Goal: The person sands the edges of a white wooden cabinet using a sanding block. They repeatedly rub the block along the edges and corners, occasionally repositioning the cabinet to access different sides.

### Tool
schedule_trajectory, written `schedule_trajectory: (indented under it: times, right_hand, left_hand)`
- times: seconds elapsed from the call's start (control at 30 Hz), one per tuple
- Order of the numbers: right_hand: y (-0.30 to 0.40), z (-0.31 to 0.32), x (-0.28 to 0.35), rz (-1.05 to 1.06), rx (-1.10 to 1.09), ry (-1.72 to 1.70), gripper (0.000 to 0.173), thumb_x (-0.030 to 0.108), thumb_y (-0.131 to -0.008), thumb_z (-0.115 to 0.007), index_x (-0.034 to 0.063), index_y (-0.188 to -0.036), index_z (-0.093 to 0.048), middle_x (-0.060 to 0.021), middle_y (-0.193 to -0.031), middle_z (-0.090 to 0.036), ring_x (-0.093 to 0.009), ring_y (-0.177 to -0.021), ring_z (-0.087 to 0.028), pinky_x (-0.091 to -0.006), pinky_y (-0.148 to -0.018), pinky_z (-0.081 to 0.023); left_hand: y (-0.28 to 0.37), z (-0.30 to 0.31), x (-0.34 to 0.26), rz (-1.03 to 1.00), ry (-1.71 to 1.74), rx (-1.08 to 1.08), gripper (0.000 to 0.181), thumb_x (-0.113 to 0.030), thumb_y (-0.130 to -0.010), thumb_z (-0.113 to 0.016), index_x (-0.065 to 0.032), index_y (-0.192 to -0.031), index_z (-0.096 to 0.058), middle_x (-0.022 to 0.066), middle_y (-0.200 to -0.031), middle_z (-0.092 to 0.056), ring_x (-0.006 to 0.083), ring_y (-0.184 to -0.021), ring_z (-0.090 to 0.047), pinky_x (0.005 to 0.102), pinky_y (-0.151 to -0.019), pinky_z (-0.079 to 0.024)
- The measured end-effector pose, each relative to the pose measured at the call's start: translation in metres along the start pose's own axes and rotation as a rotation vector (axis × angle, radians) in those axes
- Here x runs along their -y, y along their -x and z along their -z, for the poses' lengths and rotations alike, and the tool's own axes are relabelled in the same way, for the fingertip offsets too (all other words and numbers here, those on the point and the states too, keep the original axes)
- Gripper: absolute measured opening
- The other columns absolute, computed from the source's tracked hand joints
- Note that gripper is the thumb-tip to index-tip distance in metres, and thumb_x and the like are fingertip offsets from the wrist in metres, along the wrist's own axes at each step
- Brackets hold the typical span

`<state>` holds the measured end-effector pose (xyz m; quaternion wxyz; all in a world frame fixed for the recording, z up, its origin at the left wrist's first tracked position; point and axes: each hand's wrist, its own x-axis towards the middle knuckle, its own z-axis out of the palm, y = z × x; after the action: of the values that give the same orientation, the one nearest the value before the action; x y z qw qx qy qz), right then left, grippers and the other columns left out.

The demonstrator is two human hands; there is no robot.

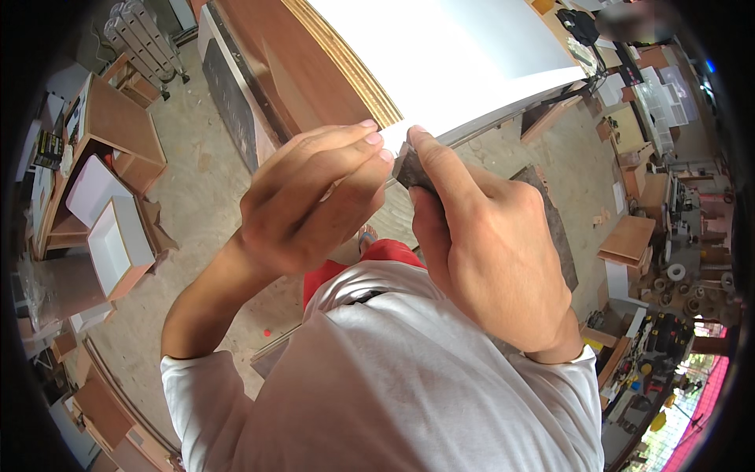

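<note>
My right hand [495, 236] grips a small dark block [417, 168], with the index finger stretched along it and the thumb beneath. The block's front end is close to the near corner of a large white-faced board [454, 65]. My left hand [318, 194] is at the same corner, its fingers bent and close together. Its fingertips lie by a narrow white piece [390, 137] below the corner; whether they pinch it is hidden. Layered plywood-like edges [348, 68] run along the board's left side.
A box-like wooden cabinet [124, 118] and an open white drawer box [121, 248] stand at left. A folded metal ladder [141, 38] is behind them. A dark flat sheet [554, 230] lies on the floor at right. Tools [649, 354] and wood pieces crowd the right side.
</note>
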<state>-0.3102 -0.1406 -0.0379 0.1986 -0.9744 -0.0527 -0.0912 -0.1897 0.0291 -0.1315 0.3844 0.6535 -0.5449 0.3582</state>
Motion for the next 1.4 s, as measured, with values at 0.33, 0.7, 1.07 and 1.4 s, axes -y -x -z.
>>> schedule_trajectory:
  times: [0.33,0.7,1.07,1.4]
  right_hand:
    - [-0.001,0.001,-0.001,0.035,0.045,0.092,0.047,0.001,-0.097,-0.073,-0.0062,-0.142,-0.063,-0.0188,-0.077,-0.071,-0.038,-0.067,-0.072,-0.0465,-0.062,-0.056]
    - [0.003,-0.004,-0.005,0.073,0.053,0.122,0.047,0.000,-0.097,-0.071,-0.0106,-0.142,-0.059,-0.0192,-0.084,-0.071,-0.038,-0.071,-0.073,-0.0478,-0.063,-0.057]
    - [0.003,-0.002,-0.014,0.070,-0.036,-0.067,0.043,0.001,-0.095,-0.074,-0.0069,-0.136,-0.063,-0.0212,-0.080,-0.071,-0.040,-0.067,-0.072,-0.0488,-0.060,-0.055]
    - [-0.001,0.002,-0.009,0.095,0.048,0.070,0.040,0.002,-0.097,-0.074,-0.0050,-0.135,-0.063,-0.0182,-0.073,-0.070,-0.038,-0.065,-0.071,-0.0476,-0.059,-0.055]
  left_hand:
    - [0.003,-0.007,-0.003,0.042,-0.012,-0.059,0.016,0.007,-0.089,-0.080,0.0032,-0.104,-0.076,0.0126,-0.105,-0.078,0.0333,-0.103,-0.081,0.0443,-0.092,-0.070]
    - [0.003,-0.008,-0.007,0.052,-0.029,-0.056,0.020,0.009,-0.088,-0.079,0.0030,-0.106,-0.075,0.0125,-0.105,-0.078,0.0334,-0.103,-0.081,0.0454,-0.092,-0.071]
    - [-0.003,0.000,-0.005,0.009,-0.136,-0.074,0.031,0.003,-0.080,-0.089,-0.0023,-0.108,-0.078,0.0090,-0.108,-0.074,0.0307,-0.095,-0.074,0.0385,-0.075,-0.063]
    - [0.004,-0.008,-0.002,-0.012,-0.198,-0.102,0.024,0.000,-0.080,-0.088,-0.0048,-0.102,-0.080,0.0051,-0.102,-0.077,0.0248,-0.092,-0.073,0.0388,-0.076,-0.063]
